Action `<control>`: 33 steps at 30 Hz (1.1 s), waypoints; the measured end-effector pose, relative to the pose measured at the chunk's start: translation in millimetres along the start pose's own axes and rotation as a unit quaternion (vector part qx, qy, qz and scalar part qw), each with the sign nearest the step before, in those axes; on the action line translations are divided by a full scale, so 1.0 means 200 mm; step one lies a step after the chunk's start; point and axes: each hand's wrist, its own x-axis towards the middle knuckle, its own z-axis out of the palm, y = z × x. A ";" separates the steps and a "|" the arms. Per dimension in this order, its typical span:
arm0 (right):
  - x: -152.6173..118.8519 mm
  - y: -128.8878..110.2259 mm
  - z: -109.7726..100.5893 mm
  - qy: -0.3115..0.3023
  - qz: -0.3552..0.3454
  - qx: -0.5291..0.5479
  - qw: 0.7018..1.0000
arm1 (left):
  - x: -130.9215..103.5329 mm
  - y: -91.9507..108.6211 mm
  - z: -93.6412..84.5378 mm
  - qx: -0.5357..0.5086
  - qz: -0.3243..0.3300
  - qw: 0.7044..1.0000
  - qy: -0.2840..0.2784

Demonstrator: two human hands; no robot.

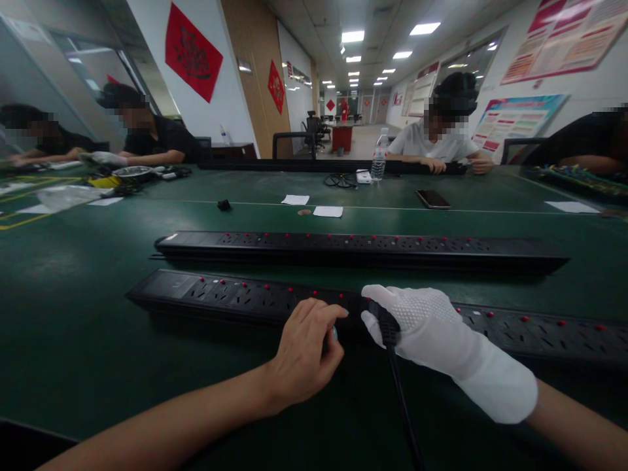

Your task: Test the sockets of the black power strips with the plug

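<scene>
- Because the near strip point(275, 304) lies crosswise on the table point(73, 281), its long axis running left to right and broadly in line with the far edge, I read every other place off that line.
- Its left end shows toward the table's left side; its right end runs out of my view, so I cannot set that one against a corner.
- I see the gloved right hand point(415, 320) clamped on the plug point(388, 327), thumb and fingers about its body, over the middle stretch of the near strip.
- From the plug, the cord point(402, 399) falls toward the table's near side, so its line meets the strip's long axis at a steep angle.
- The fingers hide the plug's front, and I cannot tell whether it is seated or only held against the strip.
- Just left of the plug, the bare left hand point(309, 350) is at the strip's near long side; thumb and forefinger stand apart, the other fingers curl, and I make out nothing gripped. Whether a fingertip touches the strip, I cannot tell.
- For the plug, I judge the right hand the nearer, being in contact; the left is nearer the strip's left end.
- Past both hands, toward the far edge, the far strip point(363, 248) lies nearly parallel, apart from the near one.
</scene>
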 end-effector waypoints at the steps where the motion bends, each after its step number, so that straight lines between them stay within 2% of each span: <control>1: 0.00 0.00 0.00 0.004 -0.001 -0.001 1.000 | 0.00 0.00 0.00 -0.004 -0.003 1.000 -0.002; 11: 0.00 -0.01 -0.01 -0.018 0.006 -0.002 1.000 | 0.00 0.02 -0.02 -0.040 -0.026 0.999 0.000; 17: 0.00 0.00 0.00 0.004 -0.001 -0.006 1.000 | 0.01 0.02 -0.03 -0.025 -0.013 0.999 -0.024; 26: 0.01 -0.01 -0.01 0.001 0.000 -0.007 1.000 | 0.00 0.01 0.00 -0.004 0.001 1.000 0.013; 33: 0.01 -0.01 -0.01 0.010 -0.009 -0.008 1.000 | 0.00 0.00 0.00 -0.006 0.010 1.000 0.010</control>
